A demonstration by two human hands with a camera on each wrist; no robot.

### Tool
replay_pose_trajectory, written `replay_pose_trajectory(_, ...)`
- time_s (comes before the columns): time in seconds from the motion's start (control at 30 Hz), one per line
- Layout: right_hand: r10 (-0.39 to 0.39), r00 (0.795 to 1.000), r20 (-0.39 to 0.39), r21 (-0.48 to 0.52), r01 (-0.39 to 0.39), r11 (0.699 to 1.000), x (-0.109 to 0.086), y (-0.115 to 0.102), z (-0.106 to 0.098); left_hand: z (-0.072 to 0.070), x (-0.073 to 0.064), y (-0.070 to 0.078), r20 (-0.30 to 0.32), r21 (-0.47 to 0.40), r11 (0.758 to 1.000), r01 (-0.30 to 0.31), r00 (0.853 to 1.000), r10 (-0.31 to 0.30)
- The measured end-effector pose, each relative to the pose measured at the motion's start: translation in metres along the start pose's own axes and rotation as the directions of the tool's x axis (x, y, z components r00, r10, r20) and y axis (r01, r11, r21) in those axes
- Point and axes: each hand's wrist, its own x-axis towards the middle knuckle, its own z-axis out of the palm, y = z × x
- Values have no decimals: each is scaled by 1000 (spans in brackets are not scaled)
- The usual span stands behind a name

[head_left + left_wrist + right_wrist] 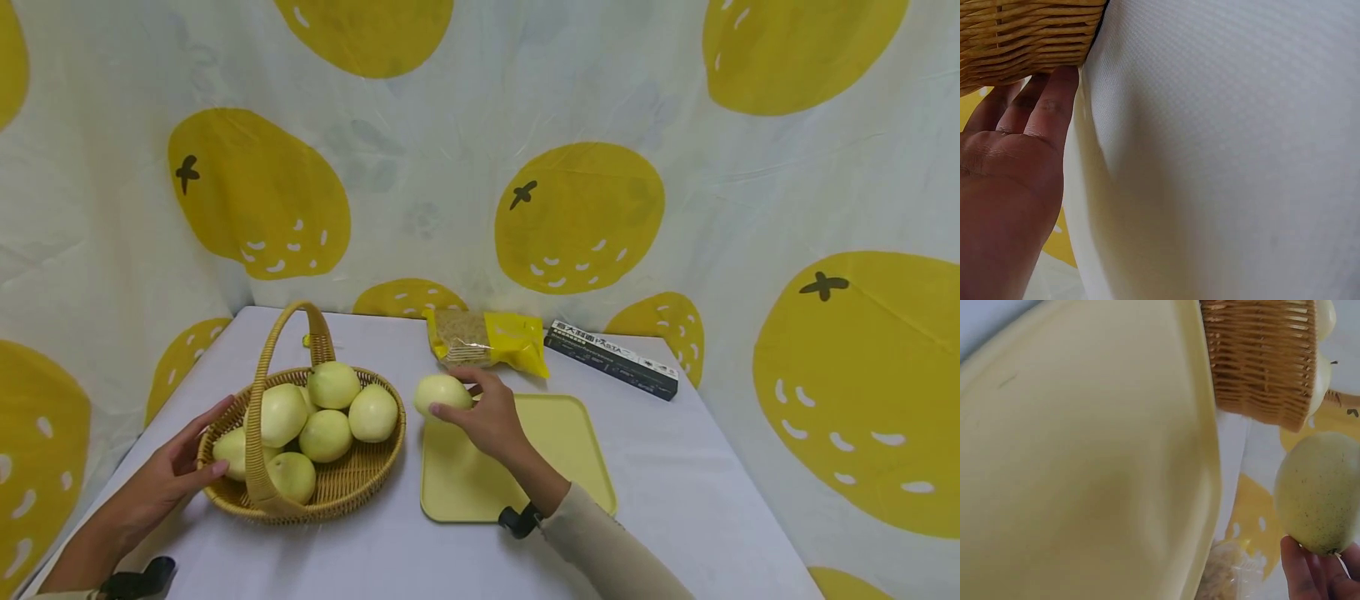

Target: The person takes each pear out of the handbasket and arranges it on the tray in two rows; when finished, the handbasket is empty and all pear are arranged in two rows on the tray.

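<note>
Your right hand (489, 415) pinches a pale pear (441, 395), thumb on its near side and fingers on the far side, at the far left corner of the yellow tray (525, 479).

"How should it be handled?"

Grip lightly but surely. Such a smooth, rounded fruit would probably roll if you let go before it had support, so hold it level and clear of the tray's raised rim.

"And the left?"

Your left hand (167, 471) lies against the outer side of the wicker basket (375, 483), toward the left edge of the table (697, 517), its fingers fairly straight. Use it as a light brace; a hard press on the rim could tip the load.

"What can't be made out?"

Your left fingertips vanish behind the wicker, so how firmly they bear is unclear. In the right wrist view the frame cuts off much of your right hand. No view settles the gap between fruit and tray. Inside the basket, the handle (258, 425) and the other pears (326, 436) hide whatever lies lowest.
</note>
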Motion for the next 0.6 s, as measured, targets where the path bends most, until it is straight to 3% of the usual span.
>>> replay_pose_trajectory(0.37,162,987,0,-135,-161,978,8,23,2,0,1,-1,6,-5,1000,7,1000,-7)
replay_pose_trajectory(0.6,229,973,22,-188,-220,957,9,30,3,-1,0,-1,3,3,1000,-26,1000,26)
